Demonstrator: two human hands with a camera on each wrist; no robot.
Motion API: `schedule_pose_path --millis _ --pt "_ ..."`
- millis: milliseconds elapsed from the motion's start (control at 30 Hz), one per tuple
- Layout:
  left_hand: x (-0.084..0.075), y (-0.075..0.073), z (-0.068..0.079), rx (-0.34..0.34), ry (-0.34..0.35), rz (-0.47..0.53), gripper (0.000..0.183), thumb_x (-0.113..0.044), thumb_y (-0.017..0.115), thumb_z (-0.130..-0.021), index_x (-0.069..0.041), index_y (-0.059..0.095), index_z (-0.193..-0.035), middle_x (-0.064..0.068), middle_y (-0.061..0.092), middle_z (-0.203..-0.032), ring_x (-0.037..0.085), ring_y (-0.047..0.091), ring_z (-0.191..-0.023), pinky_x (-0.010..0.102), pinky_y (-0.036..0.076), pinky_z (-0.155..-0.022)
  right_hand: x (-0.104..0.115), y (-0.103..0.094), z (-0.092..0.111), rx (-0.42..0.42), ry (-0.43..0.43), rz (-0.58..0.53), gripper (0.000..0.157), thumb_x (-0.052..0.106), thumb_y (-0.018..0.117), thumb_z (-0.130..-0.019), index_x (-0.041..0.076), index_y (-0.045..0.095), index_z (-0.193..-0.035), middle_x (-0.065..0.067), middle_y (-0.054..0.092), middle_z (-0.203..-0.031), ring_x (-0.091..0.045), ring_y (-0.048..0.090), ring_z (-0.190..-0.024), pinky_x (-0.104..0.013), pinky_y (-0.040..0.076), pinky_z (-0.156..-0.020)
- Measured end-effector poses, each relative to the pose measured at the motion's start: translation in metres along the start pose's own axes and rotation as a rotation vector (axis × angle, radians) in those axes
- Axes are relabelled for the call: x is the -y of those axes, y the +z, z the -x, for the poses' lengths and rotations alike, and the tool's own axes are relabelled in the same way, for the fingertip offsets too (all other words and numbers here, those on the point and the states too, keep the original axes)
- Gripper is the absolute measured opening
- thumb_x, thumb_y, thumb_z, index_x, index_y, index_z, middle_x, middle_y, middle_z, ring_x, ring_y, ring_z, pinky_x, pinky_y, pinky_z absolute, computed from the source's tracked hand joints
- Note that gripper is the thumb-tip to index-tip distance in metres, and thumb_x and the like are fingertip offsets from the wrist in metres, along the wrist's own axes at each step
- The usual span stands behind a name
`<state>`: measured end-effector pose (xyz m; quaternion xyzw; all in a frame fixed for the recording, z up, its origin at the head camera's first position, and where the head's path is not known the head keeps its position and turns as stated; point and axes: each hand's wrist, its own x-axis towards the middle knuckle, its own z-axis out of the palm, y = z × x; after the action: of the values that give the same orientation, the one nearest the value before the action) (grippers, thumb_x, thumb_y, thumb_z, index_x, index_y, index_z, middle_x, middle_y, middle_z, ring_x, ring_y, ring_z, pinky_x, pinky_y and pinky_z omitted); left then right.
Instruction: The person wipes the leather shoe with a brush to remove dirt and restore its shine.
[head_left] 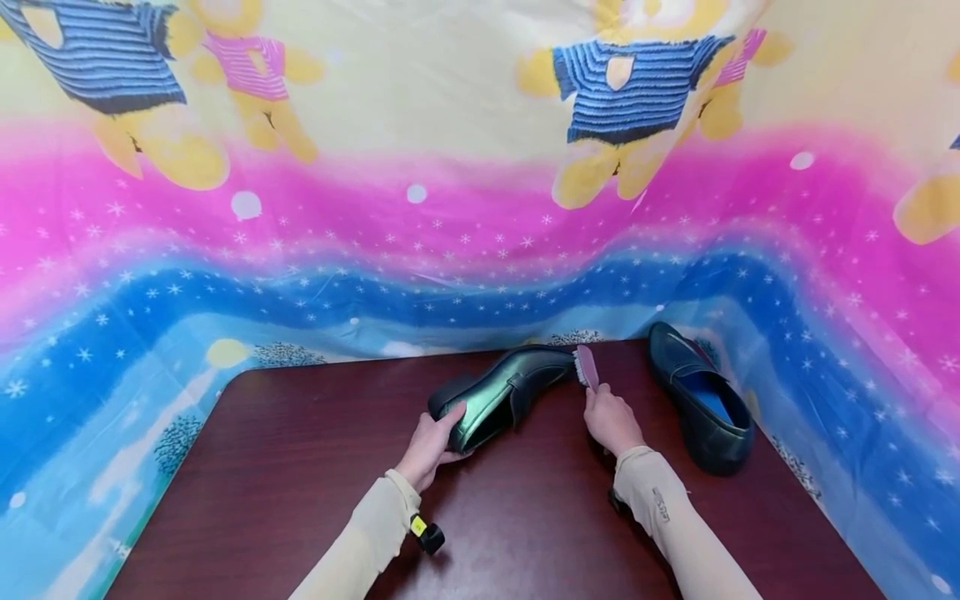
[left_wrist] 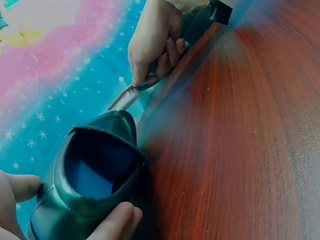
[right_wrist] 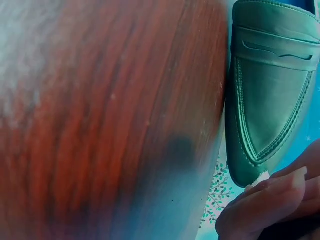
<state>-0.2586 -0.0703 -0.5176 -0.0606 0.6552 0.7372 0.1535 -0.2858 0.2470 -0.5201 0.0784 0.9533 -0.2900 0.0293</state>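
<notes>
My left hand (head_left: 431, 443) grips a dark, shiny penny loafer (head_left: 487, 396) at its heel end, thumb on one side and fingers on the other. The shoe is tilted, its toe pointing to the far right. In the left wrist view the loafer's opening (left_wrist: 95, 175) shows a blue insole. My right hand (head_left: 612, 421) holds a small brush (head_left: 587, 367) with a pinkish back and pale bristles (left_wrist: 125, 100). Those bristles are at the toe tip. In the right wrist view, curled fingers (right_wrist: 270, 200) hide most of the brush beside the loafer's toe (right_wrist: 245, 172).
A second dark loafer (head_left: 678, 362) rests near the right edge of the reddish-brown table (head_left: 300, 442), its blue insole showing. Patterned cloth (head_left: 420, 242) with bears and snowflakes hangs behind and along both sides. A black strap device (head_left: 429, 535) is on the left wrist.
</notes>
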Motion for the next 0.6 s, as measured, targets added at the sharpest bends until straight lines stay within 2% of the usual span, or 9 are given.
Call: schedule_pose_path --millis 200,433,600 --pt "-0.0002 -0.0042 0.0045 -0.009 0.018 -0.019 0.083 -0.036 0.067 -0.101 -0.001 0.012 -0.152 0.032 0.042 -0.146 0.032 0.068 -0.113 0.048 0.061 -0.089 0.001 0.0 0.0011 -0.015 0.002 -0.002 0.039 0.029 0.035 -0.113 -0.007 0.047 -0.121 -0.021 0.057 -0.081 -0.03 0.056 -0.05 -0.04 0.05 -0.051" --pt "0.0028 -0.0063 0.0071 -0.021 0.04 -0.071 0.088 -0.038 0.068 -0.1 -0.001 0.01 -0.155 0.034 0.037 -0.152 0.039 0.065 -0.121 0.045 0.062 -0.087 0.0028 -0.0019 0.0046 -0.092 0.021 0.09 0.037 0.028 0.039 -0.111 -0.007 0.05 -0.116 -0.023 0.061 -0.085 -0.035 0.06 -0.071 -0.052 0.053 -0.069" --pt "0.0054 -0.0102 0.01 -0.038 0.04 -0.129 0.092 -0.039 0.068 -0.1 0.002 0.01 -0.159 0.037 0.036 -0.153 0.041 0.066 -0.12 0.045 0.061 -0.088 0.0004 -0.0054 0.0072 -0.114 0.014 0.103 0.037 0.027 0.041 -0.111 -0.008 0.052 -0.113 -0.029 0.064 -0.092 -0.042 0.064 -0.08 -0.058 0.054 -0.077"
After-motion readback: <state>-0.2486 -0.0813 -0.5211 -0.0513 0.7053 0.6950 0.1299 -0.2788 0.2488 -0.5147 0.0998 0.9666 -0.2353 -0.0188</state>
